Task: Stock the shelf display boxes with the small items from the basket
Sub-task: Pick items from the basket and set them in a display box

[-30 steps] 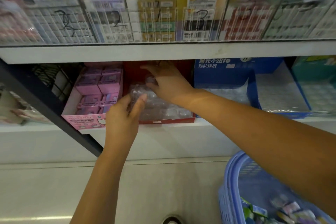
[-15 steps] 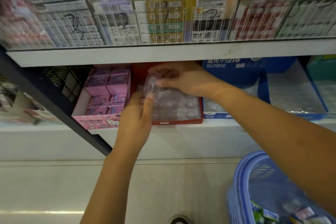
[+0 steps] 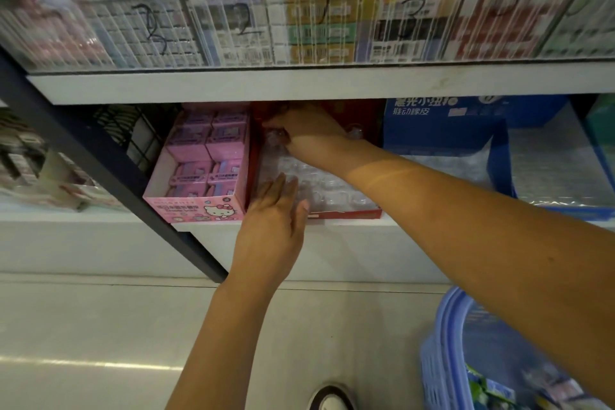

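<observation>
Left hand (image 3: pixel 273 210) lies flat, palm down, fingers straight and together, on the clear-wrapped packets (image 3: pixel 332 190) at the front-left of the red display box (image 3: pixel 346 214); it grips nothing. Right hand (image 3: pixel 306 130) reaches across and deeper, to the back-left corner of the same box, under the upper shelf (image 3: pixel 299 83). Its fingers bend down onto a packet there, but shadow hides the tips, so I cannot tell whether I pinch it or only press on it. The packets cover the box floor in a loose, shiny layer; their contents are not readable. The red box sits on the lower shelf (image 3: pixel 332 235), touching a pink display box (image 3: pixel 199 210) on its left, which holds rows of small pink cartons. On its right stands a blue display box (image 3: pixel 432 136) with more clear-wrapped stock inside. The upper shelf carries packs behind a clear front marked with handwritten numbers. The blue basket (image 3: pixel 442 359) is at the lower right, below my right forearm in view and well apart from the shelf boxes; a few small wrapped items (image 3: pixel 489 389) lie in its bottom. The toe of a shoe (image 3: pixel 331 399) shows at the bottom edge.
</observation>
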Available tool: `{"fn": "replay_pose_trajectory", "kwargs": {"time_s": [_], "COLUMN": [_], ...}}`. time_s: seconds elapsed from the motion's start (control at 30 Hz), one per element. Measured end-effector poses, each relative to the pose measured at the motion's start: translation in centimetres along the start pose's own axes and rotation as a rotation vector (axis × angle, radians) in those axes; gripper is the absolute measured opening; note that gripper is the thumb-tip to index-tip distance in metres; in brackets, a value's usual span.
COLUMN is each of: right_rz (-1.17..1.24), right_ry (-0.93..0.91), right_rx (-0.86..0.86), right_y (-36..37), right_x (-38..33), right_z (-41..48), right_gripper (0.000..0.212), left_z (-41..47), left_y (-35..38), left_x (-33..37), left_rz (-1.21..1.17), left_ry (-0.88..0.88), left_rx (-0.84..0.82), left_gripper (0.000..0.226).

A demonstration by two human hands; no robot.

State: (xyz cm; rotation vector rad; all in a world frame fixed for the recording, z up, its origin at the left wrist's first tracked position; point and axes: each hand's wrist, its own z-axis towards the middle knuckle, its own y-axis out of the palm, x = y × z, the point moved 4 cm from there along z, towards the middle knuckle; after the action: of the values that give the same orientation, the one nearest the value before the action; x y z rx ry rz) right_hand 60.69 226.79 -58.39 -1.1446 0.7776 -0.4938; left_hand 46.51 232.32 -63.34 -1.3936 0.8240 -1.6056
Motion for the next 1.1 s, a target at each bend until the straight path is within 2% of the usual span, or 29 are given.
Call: {"fn": "replay_pose_trajectory", "kwargs": {"time_s": [0.17, 0.3, 0.37, 0.4, 0.47, 0.53, 0.6, 0.7, 0.83, 0.97, 1.1], "right_rz": [-0.106, -0.083, -0.04, -0.002, 0.118, 0.233, 0.235, 0.152, 0.056, 0.059, 0.158], "right_ry": [0.045, 0.056, 0.039, 0.058, 0.12, 0.197, 0.312, 0.55, 0.861, 0.941, 1.042], "right_rx": [0.05, 0.036, 0.01, 0.042, 0.175, 0.205, 0.108, -0.141, -0.483, -0.686, -0.622], "right_y": [0.3, -1.3, -2.8, -4.1, -7.1, -9.7, -10.9, -10.4, -6.2, -1.0, 4.1], "right_x": [0.1, -1.1, -1.6, -1.3, 0.3, 2.6, 5.8, 12.0, 20.0, 23.5, 25.1], "right_z": [0.5, -1.5, -4.1, -5.9, -10.8, -17.3, -24.2, -33.2, -43.4, -49.7, -52.4], "right_gripper": [0.032, 0.044, 0.055, 0.052, 0.033, 0.01, 0.012, 0.019, 0.025, 0.034, 0.037], "left_z": [0.1, 0.0, -0.6, -1.0, -1.7, -2.1, -2.4, -3.4, -5.4, -7.7, -10.1], "left_y": [0.0, -0.7, -2.0, -2.8, -4.4, -4.9, -4.0, -0.9, 6.9, 16.0, 23.9], "left_x": [-0.1, 0.6, 1.6, 2.6, 5.2, 8.9, 13.1, 19.2, 24.3, 27.1, 28.0], "left_rz": [0.002, -0.04, -0.07, -0.099, -0.149, -0.158, -0.173, -0.175, -0.013, 0.013, 0.016], "left_ry": [0.003, -0.024, 0.002, 0.046, 0.159, 0.287, 0.422, 0.579, 0.711, 0.606, 0.362], "left_rx": [-0.025, -0.063, 0.041, 0.123, 0.231, 0.208, 0.093, -0.162, -0.53, -0.852, -1.038], "left_gripper": [0.049, 0.046, 0.036, 0.029, 0.025, 0.031, 0.034, 0.033, 0.024, 0.022, 0.021]}}
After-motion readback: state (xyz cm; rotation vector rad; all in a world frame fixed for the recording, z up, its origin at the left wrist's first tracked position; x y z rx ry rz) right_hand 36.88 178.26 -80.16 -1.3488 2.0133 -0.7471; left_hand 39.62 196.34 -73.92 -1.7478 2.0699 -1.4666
